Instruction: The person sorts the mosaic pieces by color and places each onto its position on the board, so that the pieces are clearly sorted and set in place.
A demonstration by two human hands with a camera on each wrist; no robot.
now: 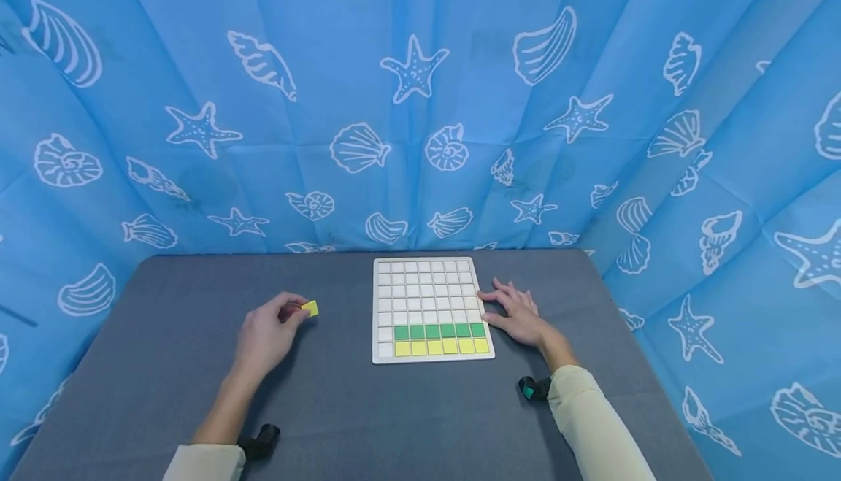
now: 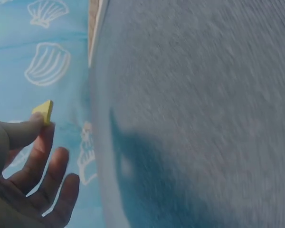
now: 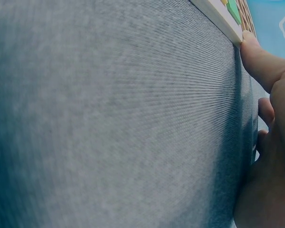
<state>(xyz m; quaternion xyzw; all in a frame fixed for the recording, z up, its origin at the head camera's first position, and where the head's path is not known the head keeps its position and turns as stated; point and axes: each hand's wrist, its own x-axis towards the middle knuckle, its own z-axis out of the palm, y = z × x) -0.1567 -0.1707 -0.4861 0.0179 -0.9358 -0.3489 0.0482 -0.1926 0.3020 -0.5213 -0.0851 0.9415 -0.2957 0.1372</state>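
A white square grid board [image 1: 385,334] lies flat on the table. Its nearest row holds yellow square tiles [image 1: 434,347], and the row behind that holds green ones [image 1: 432,331]; the leftmost cell of both rows is white, as are the cells farther back. To the left of the board, my left hand [image 1: 268,335] pinches a yellow tile [image 1: 310,309] between thumb and fingertips, raised over the table. The same tile [image 2: 43,112] shows edge-on in the left wrist view. My right hand [image 1: 519,314] touches the board's right edge with thumb and a finger, its other fingers spread loosely.
A dark grey cloth [image 1: 420,422] covers the table. Behind it and along the sides hangs a blue curtain [image 1: 420,116] with white shells and starfish. Black straps with small devices [image 1: 259,441] sit at both wrists.
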